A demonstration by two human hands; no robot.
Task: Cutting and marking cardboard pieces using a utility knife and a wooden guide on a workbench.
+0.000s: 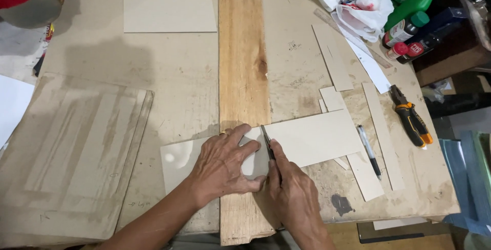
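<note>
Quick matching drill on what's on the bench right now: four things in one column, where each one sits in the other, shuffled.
Things:
1. left hand
2. right hand
3. orange-handled pliers
4. black pen

Places:
A. far right of the table, beside a long cardboard strip
B. pressed flat on the cardboard sheet over the wooden plank
C. lying just right of the cardboard sheet
D. gripping a dark cutting knife against the sheet

Pairs: 1-B, 2-D, 3-A, 4-C
</note>
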